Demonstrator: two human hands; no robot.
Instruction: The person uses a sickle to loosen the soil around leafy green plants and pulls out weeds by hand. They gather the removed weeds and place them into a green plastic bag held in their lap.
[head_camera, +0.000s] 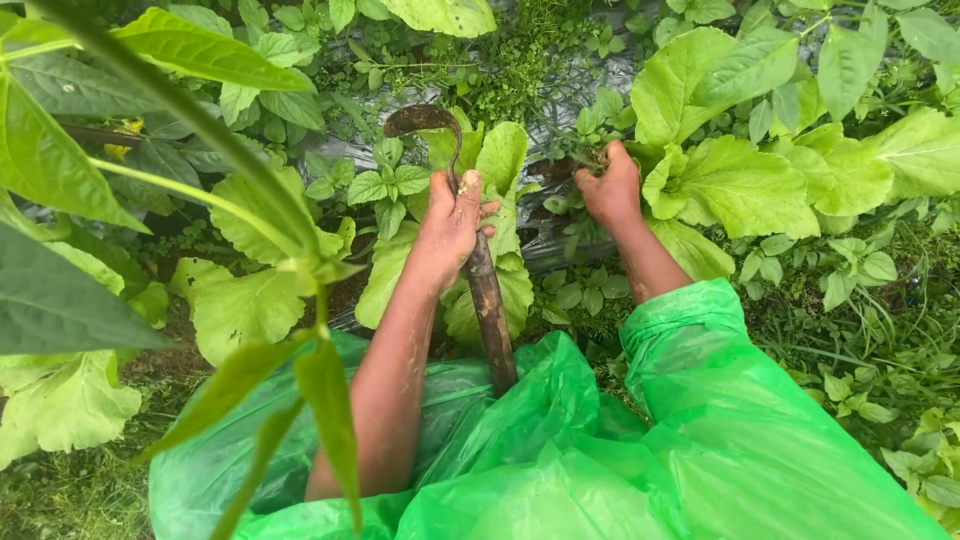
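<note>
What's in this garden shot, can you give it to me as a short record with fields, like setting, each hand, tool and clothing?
setting: garden bed of broad-leaved plants with weeds
left hand: wrapped around a sickle by its wooden handle, curved blade pointing up and away
right hand: closed on a clump of small weeds
clothing: green plastic raincoat
ground: dark plastic mulch sheet between leaves

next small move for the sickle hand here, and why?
Probably swing the sickle right, bringing its curved blade toward the base of the weeds the right hand is gripping. The left hand holds the wooden handle with the blade raised and apart from that clump, while the right hand has the stems bunched over the dark plastic mulch. Keep the blade below the fingers.
</note>
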